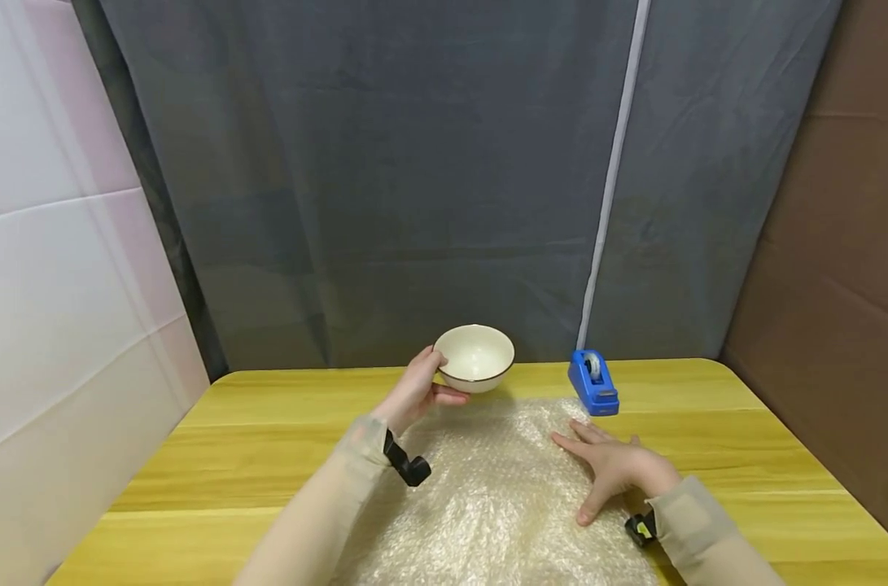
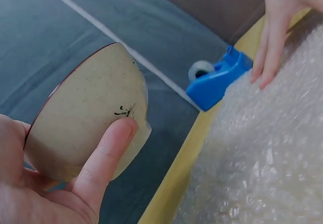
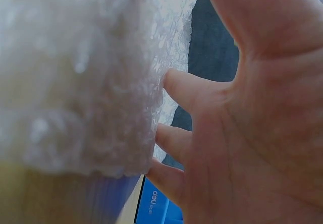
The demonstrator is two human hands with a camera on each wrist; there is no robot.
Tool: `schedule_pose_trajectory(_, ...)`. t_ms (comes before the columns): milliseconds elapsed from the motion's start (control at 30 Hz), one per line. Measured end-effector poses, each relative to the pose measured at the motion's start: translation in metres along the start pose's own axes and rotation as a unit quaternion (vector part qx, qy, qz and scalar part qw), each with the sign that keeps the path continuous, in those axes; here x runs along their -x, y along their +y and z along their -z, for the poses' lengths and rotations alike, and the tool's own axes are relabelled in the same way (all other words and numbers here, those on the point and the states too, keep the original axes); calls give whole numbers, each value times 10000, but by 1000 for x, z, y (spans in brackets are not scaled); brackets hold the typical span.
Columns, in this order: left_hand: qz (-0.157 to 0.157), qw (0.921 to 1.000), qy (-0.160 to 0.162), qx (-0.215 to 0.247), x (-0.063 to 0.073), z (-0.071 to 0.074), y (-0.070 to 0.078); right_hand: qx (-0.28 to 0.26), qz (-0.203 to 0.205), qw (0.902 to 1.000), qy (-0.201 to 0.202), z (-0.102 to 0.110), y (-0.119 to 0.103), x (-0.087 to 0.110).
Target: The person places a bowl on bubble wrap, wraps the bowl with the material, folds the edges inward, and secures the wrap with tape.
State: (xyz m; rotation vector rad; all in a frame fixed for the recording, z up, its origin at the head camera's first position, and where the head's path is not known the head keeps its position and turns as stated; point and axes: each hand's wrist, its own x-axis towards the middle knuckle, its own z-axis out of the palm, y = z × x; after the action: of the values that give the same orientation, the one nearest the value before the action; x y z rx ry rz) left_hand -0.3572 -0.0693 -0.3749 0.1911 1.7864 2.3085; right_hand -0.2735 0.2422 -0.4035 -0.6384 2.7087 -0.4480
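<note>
Head view, near to far: bubble wrap (image 1: 480, 505) spread down the middle of the tabletop (image 1: 253, 439), front edge out of frame. Right hand (image 1: 619, 472) open, fingers splayed at the wrap's right side; right wrist view shows fingertips meeting its edge. Left hand (image 1: 414, 387) grips the cream bowl (image 1: 476, 354), thumb over the dark rim, fingers beneath; bowl raised near the tabletop's back edge, mouth tipped toward the wearer. Blue tape dispenser (image 1: 594, 387) by the back edge, right of centre. Step, as judged: bowl aloft, wrap being steadied. Next move probably calls for levelling the bowl and lowering it onto the wrap, sheet kept flat.
</note>
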Motion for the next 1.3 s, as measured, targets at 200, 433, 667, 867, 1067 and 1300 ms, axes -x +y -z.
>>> schedule_pose_trajectory(200, 57, 9994, -332, -126, 17, -5, 5, -23, 9, 10000, 18, 0, 2, 0)
schedule_pose_trajectory(433, 259, 9974, -562, -378, 38, -5, 7, -71, 60, 10000, 12, 0, 2, 0)
schedule_pose_trajectory(667, 377, 9936, -972, -431, 59, -3, 4, -39, 78, 10000, 24, 0, 3, -1)
schedule_pose_trajectory(867, 621, 9893, -1226, -492, 74, -5, -8, -181, 108, 9998, 13, 0, 5, 1)
schedule_pose_trajectory(1067, 758, 9872, -1301, -521, 85, -11, -21, -208, 127, 9997, 13, 2, 7, 6)
schedule_pose_trajectory(1300, 784, 9865, -1354, -473, 92, -16, -36, -192, 84, 9998, -9, 3, 7, 11)
